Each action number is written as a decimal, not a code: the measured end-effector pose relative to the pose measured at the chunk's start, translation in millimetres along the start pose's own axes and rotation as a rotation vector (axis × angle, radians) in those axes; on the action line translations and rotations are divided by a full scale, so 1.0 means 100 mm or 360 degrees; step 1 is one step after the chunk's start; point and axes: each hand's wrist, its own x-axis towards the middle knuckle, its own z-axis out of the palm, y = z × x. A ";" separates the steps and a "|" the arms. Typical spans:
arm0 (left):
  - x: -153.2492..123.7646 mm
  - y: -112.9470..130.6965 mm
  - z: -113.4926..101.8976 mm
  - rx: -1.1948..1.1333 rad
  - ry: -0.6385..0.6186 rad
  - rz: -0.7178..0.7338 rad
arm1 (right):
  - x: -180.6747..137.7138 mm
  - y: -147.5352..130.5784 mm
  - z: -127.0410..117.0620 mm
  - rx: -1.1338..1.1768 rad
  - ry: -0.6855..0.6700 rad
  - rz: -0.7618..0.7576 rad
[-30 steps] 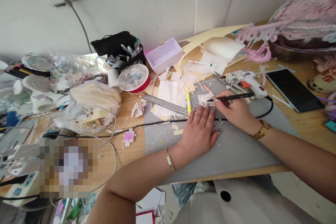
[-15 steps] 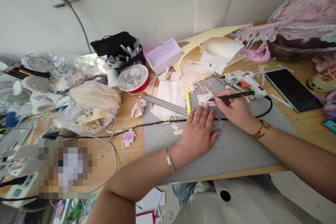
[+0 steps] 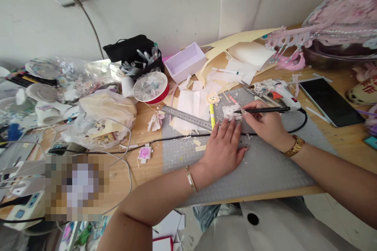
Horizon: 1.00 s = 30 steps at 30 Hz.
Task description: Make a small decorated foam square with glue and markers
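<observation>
My left hand (image 3: 224, 147) lies flat on the grey cutting mat (image 3: 265, 168), its fingertips resting on the lower edge of a small white piece (image 3: 228, 110). Dark marks show on that piece, too small to make out. Pinched in my right hand (image 3: 265, 121) is a black pen (image 3: 275, 109), nearly level, with its tip at the white piece. A yellow marker (image 3: 212, 117) stands out just left of the piece, below a small cream smiling-face cutout (image 3: 212, 98). A steel ruler (image 3: 188, 118) lies farther left.
A glue gun (image 3: 285, 94) and a phone (image 3: 331, 102) lie to the right. Behind are a lilac box (image 3: 185, 62) and paper scraps. A black cable (image 3: 179, 137) crosses the mat. Plastic bags (image 3: 103, 117) and a red-rimmed spool (image 3: 160, 96) crowd the left.
The pen has tipped more level, and its tip has come left onto the white piece. My left hand stays in place. The view has shifted slightly.
</observation>
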 end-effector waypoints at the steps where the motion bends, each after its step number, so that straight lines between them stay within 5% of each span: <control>1: 0.00 0.00 0.00 0.0000 -0.0002 0.0000 | 0.00 0.00 0.00 0.0006 -0.0013 0.0006; 30: 0.00 0.00 -0.01 -0.0018 -0.0005 -0.0009 | 0.00 -0.02 -0.02 0.0014 -0.0091 0.0001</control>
